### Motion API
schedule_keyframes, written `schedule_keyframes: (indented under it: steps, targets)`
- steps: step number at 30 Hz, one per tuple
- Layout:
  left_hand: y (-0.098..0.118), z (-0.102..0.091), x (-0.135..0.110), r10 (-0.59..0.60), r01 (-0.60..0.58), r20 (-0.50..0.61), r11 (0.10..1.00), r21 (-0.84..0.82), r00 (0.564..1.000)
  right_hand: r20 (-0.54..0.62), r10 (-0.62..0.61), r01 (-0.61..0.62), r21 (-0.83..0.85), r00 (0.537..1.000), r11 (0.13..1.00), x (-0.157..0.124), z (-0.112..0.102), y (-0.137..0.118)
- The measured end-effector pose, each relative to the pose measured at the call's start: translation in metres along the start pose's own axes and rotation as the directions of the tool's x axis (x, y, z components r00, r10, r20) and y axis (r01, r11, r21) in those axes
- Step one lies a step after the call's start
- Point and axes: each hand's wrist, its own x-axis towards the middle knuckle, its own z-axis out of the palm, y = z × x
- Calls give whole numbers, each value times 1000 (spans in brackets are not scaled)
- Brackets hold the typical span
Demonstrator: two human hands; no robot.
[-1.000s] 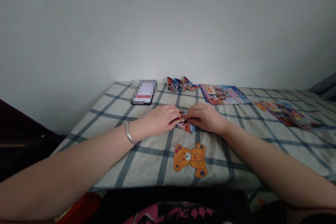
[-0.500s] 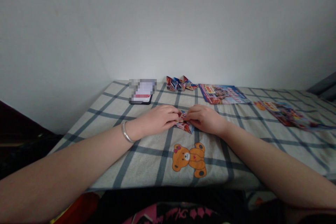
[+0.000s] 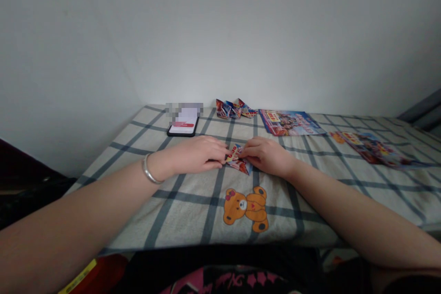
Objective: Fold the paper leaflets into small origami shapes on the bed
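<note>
A small piece of folded printed paper (image 3: 239, 163) lies on the checked tablecloth (image 3: 186, 211) between my two hands. At its left edge, the bent fingers of my left hand (image 3: 201, 154) hold it down; a silver bangle (image 3: 150, 170) circles that wrist. My right hand (image 3: 267, 156) pinches the paper's right side, thumb and fingertips together. My fingers hide both side edges of the paper, while its printed middle and lower point show.
Near the wall stand several folded paper shapes (image 3: 232, 109). To their left lies a phone (image 3: 184, 121) with its screen lit. Colourful printed flyers (image 3: 292, 123) lie at the back right, and another flyer (image 3: 377, 147) is farther right. A printed bear (image 3: 246, 209) decorates the cloth.
My left hand has shifted a little to the left, uncovering more of the paper's printed top. My right hand stays at the paper's right side. The whole view has moved slightly.
</note>
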Motion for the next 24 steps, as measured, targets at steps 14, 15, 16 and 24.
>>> schedule_keyframes:
  steps: [14,15,16,24]
  targets:
    - [3,5,1,-83,83,16,997,-6,996,-47,-68,64,-82,997,995,1,7,8]
    - [4,7,1,-92,92,9,996,13,996,-49,-68,64,-89,996,994,1,7,8]
    - [5,9,1,-102,102,2,994,29,995,-52,-70,65,-93,996,994,2,8,8]
    - [1,22,-1,-150,143,57,984,108,987,-86,-88,81,-85,992,993,2,11,10]
